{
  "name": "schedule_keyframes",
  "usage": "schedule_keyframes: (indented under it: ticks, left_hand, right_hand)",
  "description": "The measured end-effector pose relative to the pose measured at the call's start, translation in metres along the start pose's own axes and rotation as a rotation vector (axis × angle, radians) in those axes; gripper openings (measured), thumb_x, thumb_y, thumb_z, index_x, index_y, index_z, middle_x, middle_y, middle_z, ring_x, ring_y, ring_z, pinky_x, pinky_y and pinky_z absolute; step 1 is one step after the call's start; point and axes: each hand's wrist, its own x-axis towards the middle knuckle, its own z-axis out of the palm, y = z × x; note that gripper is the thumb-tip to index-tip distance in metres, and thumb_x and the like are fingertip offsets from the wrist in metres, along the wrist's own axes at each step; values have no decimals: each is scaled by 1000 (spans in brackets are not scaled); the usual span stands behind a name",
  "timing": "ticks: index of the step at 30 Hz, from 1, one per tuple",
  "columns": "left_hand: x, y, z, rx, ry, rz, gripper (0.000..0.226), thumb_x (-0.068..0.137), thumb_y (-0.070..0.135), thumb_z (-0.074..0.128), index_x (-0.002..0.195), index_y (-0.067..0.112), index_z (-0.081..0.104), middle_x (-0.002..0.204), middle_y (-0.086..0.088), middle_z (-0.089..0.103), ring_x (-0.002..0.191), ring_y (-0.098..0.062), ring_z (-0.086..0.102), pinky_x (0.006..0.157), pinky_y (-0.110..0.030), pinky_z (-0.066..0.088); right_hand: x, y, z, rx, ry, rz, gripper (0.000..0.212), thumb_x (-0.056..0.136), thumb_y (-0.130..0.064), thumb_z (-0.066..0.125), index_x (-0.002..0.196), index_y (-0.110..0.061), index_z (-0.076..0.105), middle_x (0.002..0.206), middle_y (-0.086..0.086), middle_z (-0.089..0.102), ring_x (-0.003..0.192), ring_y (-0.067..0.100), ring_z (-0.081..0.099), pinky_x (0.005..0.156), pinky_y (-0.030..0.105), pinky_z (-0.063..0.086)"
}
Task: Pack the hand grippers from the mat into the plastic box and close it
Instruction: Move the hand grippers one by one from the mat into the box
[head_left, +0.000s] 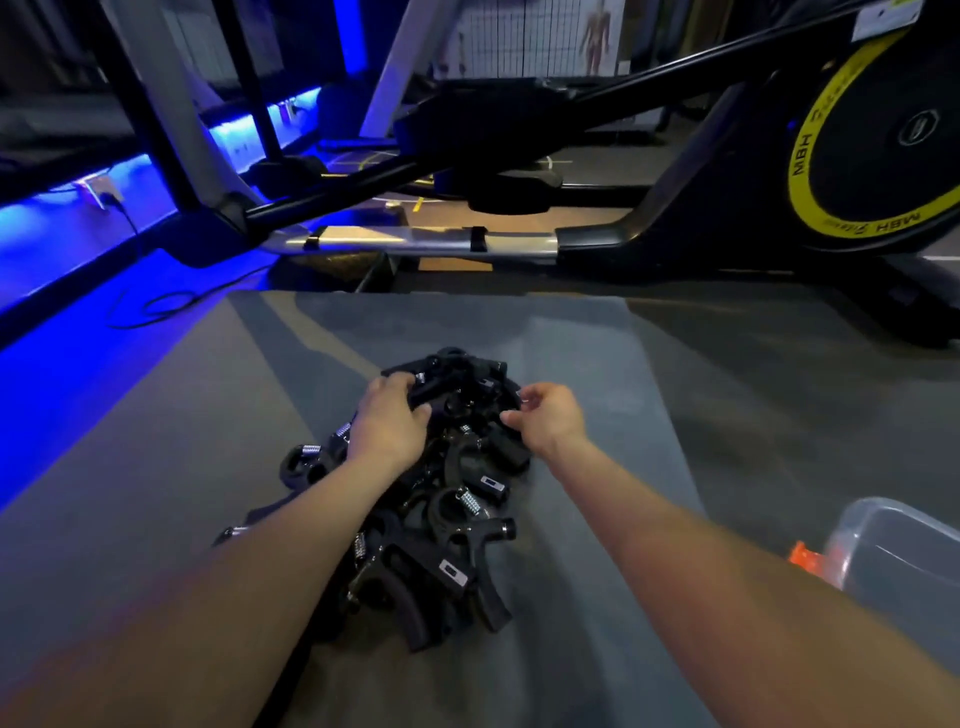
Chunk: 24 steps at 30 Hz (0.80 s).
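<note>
Hand grippers (447, 499) lie in one tangled black pile mid-mat (597, 374), long axis running away from the person. Left hand (387, 421) curls around a gripper at the far end. Right hand (548, 415) hovers just right of it, fingers loosely curled, holding nothing. Plastic box (898, 545) sits at lower right, well apart from the pile; right arm is nearer, so transfer likely goes rightward.

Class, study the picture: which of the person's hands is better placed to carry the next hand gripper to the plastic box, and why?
Probably the left hand: it already grips a hand gripper atop the pile. The right hand, nearer the plastic box, holds nothing.
</note>
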Motion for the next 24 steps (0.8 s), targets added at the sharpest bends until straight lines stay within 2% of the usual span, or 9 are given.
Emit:
schedule_keyframes:
  ticks: [3, 5, 9, 12, 15, 18, 21, 24]
  left_hand:
    - [32, 11, 11, -24, -19, 34, 45, 91, 22, 54, 134, 10, 43, 134, -12, 43, 123, -28, 48, 107, -39, 38]
    - [52, 15, 19, -29, -6, 28, 46, 92, 25, 53, 134, 11, 42, 136, -11, 39, 124, -28, 46, 106, -40, 39]
    - [84, 18, 37, 14, 27, -2, 47, 94, 28, 49, 136, 12, 38, 140, -10, 32, 129, -28, 37, 104, -39, 35]
    - [102, 20, 48, 82, -13, -52, 50, 94, 31, 48, 139, 13, 35, 141, -12, 32, 129, -31, 38, 105, -40, 35]
    - [112, 18, 57, 118, -83, -114, 45, 95, 31, 46, 134, 10, 41, 136, -17, 40, 123, -35, 45, 99, -40, 39]
    - [113, 16, 64, 62, -31, -117, 32, 93, 25, 52, 118, 5, 55, 121, -20, 57, 110, -37, 55, 88, -37, 44]
    - [109, 23, 60, -91, 48, -187, 32, 91, 15, 57, 121, 6, 58, 122, -17, 60, 114, -34, 56, 94, -34, 43]
    - [99, 37, 51, -157, 105, -161, 41, 90, 8, 58, 131, 10, 53, 131, -13, 56, 120, -31, 53, 99, -33, 41]
  right_hand:
    - [25, -6, 0, -62, 12, -6, 40, 80, -9, 71, 117, -4, 58, 94, 4, 55, 104, 27, 61, 96, 32, 46]
    - [41, -7, 2, -74, 16, -3, 40, 80, -10, 71, 118, -5, 57, 98, 6, 58, 109, 28, 61, 98, 34, 46]
    - [66, -5, 8, -73, -2, -3, 42, 81, -11, 70, 120, -6, 56, 109, 9, 62, 109, 27, 60, 99, 35, 46]
    - [82, -1, 11, -73, -11, 14, 42, 81, -12, 71, 120, -8, 56, 115, 11, 63, 107, 27, 61, 99, 38, 48]
    - [92, 7, 13, -66, -18, 24, 42, 80, -12, 72, 118, -7, 57, 102, 7, 60, 102, 26, 61, 99, 39, 47]
    - [94, 14, 11, -51, -27, 32, 42, 80, -12, 72, 119, -6, 57, 97, 3, 55, 94, 21, 57, 99, 35, 47]
    - [87, 16, 4, -21, -30, 33, 42, 81, -12, 71, 119, -4, 57, 95, 4, 55, 88, 18, 54, 86, 30, 48]
    - [73, 9, -14, 5, -29, 36, 40, 83, -9, 68, 121, 0, 55, 91, 5, 54, 76, 16, 54, 61, 15, 44]
